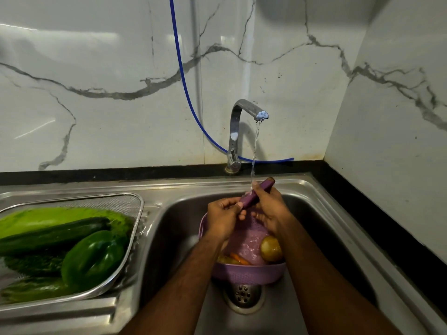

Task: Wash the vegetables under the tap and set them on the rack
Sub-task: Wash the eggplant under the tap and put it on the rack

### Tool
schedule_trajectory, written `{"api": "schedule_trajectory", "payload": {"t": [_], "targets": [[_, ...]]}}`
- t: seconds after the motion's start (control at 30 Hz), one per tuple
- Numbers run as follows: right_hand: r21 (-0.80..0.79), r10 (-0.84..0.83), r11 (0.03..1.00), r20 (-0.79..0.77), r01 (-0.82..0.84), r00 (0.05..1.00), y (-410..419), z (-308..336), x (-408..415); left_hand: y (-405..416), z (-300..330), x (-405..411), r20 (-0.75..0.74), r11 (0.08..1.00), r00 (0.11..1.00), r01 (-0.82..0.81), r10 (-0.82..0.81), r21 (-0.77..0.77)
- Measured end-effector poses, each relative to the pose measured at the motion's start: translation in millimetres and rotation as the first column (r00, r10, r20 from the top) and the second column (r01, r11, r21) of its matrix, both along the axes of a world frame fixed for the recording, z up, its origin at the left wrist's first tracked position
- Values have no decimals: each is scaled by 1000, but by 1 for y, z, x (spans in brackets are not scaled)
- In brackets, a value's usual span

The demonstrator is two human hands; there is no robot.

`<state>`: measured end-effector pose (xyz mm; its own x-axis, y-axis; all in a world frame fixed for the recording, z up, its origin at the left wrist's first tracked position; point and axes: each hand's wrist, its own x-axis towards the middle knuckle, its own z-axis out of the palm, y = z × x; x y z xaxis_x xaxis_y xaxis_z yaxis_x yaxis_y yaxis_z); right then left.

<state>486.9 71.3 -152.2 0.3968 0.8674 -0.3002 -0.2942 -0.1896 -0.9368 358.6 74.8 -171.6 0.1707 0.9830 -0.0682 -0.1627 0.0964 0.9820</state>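
White marble-look wall tiles (96,68) with grey veins back a steel sink (314,197), black trim along the counter edge. Blue hose (183,76) drops down the wall and runs behind the tap (238,131). Tap is on, stream (254,153) falling straight onto a small purple eggplant (256,193) held over the basin. Eggplant is tilted, stem end up and to the right, lower end toward the left. Left hand (223,217) has fingers curled around the lower end of the eggplant; right hand (269,209) wraps fingers around the middle and upper part, thumb on top. Both hands touching the eggplant, both forearms reaching in from the bottom of the frame. Directly under the hands sits a lilac plastic colander (249,273) in the basin, above the drain (243,294). Inside the colander: a round yellowish vegetable, possibly a potato (271,249), on the right side, and an orange carrot (239,258) at the near edge, partly hidden by the left forearm. On the drainboard to the left, a wire mesh rack (135,213) holds a dark green cucumber (53,234), a green bell pepper (93,258) in front of it, and leafy greens (48,216) behind; more dark greens under them, too blurred to identify.
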Motion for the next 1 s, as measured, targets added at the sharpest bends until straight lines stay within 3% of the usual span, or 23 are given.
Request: {"api": "schedule_trajectory", "payload": {"t": [0.1, 0.2, 0.3, 0.37, 0.53, 0.6, 0.83, 0.9, 1.0], "targets": [[69, 26, 997, -129, -17, 991, -1, 1, -2, 1, 0, 1, 62, 1000, 998, -9, 10, -22], [93, 114, 990, -87, -106, 990, 0, -1, -1, -1, -1, 2, 93, 999, 996, 2, 1, -35], [68, 227, 969, 111, -236, 967, -3, -1, 1, 0, -5, 2, -154, 991, 984, -67, 84, 114], [28, 280, 955, 258, -297, 925, -5, 0, 3, 4, -10, 0, -338, 953, 921, -96, 195, 288], [36, 183, 974, 448, -222, 875, -9, 2, 9, 13, -13, -14, -563, 884, 749, -64, 349, 464], [62, 135, 982, 433, -179, 891, -7, 2, 7, 17, -16, -17, -598, 895, 740, -12, 309, 447], [147, 90, 980, 274, -134, 958, -2, -1, 2, 19, -24, -18, -526, 914, 842, 117, 116, 389], [114, 118, 984, 180, -140, 977, 0, -2, 1, 16, -19, -17, -449, 917, 891, 124, 64, 379], [119, 115, 987, -26, -111, 993, 1, 2, -4, 7, -10, -13, -287, 963, 951, 175, -112, 206]]}}
